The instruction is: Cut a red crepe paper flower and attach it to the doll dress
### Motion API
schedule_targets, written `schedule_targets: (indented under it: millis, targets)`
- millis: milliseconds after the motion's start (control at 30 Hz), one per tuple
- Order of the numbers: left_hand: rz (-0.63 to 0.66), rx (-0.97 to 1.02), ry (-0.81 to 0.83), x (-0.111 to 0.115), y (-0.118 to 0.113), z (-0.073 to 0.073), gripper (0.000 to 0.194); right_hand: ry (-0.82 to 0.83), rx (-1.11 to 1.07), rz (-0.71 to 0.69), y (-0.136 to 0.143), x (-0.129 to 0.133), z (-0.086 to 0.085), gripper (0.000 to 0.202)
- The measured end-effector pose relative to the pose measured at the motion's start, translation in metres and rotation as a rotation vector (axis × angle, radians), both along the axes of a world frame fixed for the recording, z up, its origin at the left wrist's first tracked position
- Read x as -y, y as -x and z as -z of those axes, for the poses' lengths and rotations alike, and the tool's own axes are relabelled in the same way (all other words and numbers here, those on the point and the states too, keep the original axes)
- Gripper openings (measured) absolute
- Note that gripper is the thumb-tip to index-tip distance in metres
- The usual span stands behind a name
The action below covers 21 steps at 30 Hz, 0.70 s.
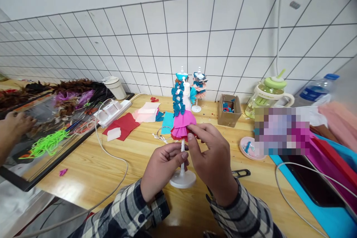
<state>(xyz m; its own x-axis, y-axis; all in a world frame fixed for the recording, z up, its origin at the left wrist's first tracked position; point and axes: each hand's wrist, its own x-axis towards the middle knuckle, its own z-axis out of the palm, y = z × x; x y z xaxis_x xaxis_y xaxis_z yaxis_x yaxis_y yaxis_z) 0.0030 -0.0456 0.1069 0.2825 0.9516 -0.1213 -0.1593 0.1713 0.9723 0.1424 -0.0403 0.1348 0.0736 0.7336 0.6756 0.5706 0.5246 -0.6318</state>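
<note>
A small white dress-form mannequin [187,100] stands upright on a round white base [182,179] in front of me. It wears a skirt of gathered pink paper [182,121] with red ruffles under its hem. My left hand [165,167] has its fingers round the thin white pole below the skirt. At the skirt's lower right edge, my right hand [210,156] pinches the pink ruffle between thumb and fingers; the fingertips partly hide the hem. Close behind stand other little mannequins, one in teal ruffles [178,98] and one in teal and peach [199,87].
Red paper [122,125] and a power strip [115,111] lie left; a cardboard box [229,111], pink dish [249,148] and green-lidded jug [266,96] stand right. A dark phone [315,186] rests on blue paper. Another person's hand [16,126] is over the left-hand tray [55,167]. Cables cross the table.
</note>
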Motion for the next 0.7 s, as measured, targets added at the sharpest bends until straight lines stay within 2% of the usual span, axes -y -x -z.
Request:
schedule_targets:
  millis: [167, 300, 700]
  targets:
    - [-0.071, -0.057, -0.052, 0.0, 0.001, 0.003, 0.031, -0.022, -0.066, 0.016, 0.004, 0.001, 0.003, 0.022]
    - [-0.048, -0.041, -0.025, 0.001, 0.002, 0.003, 0.036, -0.059, -0.052, 0.025, 0.006, 0.0, 0.008, 0.027]
    - [0.001, 0.133, 0.102, 0.006, 0.002, -0.002, 0.031, -0.056, -0.036, 0.042, 0.009, -0.004, 0.013, 0.029]
